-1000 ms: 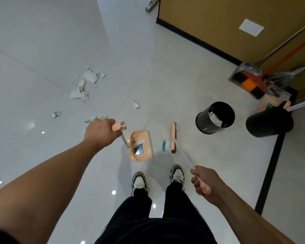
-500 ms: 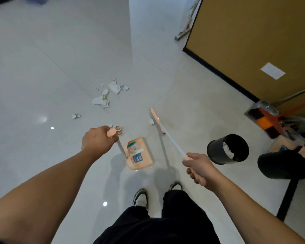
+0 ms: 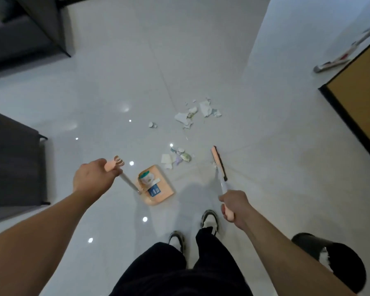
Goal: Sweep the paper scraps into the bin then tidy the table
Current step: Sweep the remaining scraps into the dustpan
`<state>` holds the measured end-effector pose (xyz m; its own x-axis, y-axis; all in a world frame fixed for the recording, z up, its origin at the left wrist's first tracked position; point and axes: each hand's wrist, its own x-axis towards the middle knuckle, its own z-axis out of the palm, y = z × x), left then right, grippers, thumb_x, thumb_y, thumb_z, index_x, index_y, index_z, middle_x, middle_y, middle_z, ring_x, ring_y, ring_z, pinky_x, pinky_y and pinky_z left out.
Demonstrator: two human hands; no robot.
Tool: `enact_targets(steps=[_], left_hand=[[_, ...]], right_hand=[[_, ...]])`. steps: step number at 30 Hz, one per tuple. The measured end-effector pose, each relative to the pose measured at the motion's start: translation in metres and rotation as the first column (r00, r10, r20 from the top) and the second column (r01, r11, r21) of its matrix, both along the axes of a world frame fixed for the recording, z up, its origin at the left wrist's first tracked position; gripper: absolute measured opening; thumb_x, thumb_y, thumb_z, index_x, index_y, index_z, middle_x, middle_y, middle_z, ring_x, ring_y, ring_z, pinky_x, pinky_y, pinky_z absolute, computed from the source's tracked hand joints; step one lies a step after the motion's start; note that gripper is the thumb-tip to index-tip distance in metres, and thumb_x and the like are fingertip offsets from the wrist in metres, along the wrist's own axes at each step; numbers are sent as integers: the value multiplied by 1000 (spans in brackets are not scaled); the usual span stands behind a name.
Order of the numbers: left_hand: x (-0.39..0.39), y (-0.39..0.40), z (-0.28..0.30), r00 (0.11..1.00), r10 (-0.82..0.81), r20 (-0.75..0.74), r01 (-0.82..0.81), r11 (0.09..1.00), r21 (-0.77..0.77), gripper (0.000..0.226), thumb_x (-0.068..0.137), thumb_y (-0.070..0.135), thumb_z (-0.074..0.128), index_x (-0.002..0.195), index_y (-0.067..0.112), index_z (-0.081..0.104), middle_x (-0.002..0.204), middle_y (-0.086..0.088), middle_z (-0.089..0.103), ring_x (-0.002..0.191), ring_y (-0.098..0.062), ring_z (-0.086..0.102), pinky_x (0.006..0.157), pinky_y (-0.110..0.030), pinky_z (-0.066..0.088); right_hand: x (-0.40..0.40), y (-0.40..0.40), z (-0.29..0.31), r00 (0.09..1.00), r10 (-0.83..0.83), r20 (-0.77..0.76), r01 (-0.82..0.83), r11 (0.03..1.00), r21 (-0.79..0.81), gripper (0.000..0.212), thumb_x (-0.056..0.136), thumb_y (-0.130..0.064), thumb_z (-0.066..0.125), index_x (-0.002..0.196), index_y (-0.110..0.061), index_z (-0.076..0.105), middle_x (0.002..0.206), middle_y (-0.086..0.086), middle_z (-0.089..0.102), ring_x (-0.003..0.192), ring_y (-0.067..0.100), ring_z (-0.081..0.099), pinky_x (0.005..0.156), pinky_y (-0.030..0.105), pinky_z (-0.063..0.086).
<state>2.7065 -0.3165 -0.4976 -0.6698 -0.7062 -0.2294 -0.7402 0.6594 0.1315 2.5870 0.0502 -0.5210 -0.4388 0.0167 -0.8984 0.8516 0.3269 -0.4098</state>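
Hands (image 3: 234, 207) grip broom (image 3: 218, 163), dustpan (image 3: 156, 185)

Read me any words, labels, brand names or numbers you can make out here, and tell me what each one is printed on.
No text here can be read.
Blue sticker on the peach dustpan: carries print, but too small and blurred to read.
White strip label on the dustpan: no legible text.
Paper scraps on the floor: coloured marks only, nothing legible.
Black bin, broom head: no visible lettering.

Both arms reach forward and down; the left hand (image 3: 92, 177) and right hand (image 3: 235, 207) are each curled, apparently fully, round a handle.
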Motion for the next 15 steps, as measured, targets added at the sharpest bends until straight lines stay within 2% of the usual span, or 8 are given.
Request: enact_targets(steps=[5,10,15], left_hand=[[24,-38,-2,991,131,12,-131,991,-41,42,74,62,52,68,21,53,64,-5,58,69,-31,54,56,-33,41],[38,-86,-12,981,195,20,-194,980,-44,39,75,61,55,74,23,57,65,-5,60,65,-29,54,55,-31,42],[22,-138,-23,987,158,0,-158,987,20,37,74,61,57,70,24,54,61,0,55,61,-24,54,53,-29,41]], right_hand=[[-14,-48,-2,983,182,17,-182,983,-32,19,89,6,57,80,-10,52,54,7,38,36,16,36,37,17,29],[-19,-114,-10,946,324,23,-324,946,-17,27,90,4,57,77,-16,44,45,3,34,33,15,32,39,18,27],[4,-179,-13,887,462,27,-462,887,2,8,90,0,56,94,-7,53,49,6,39,35,17,38,41,24,31]])
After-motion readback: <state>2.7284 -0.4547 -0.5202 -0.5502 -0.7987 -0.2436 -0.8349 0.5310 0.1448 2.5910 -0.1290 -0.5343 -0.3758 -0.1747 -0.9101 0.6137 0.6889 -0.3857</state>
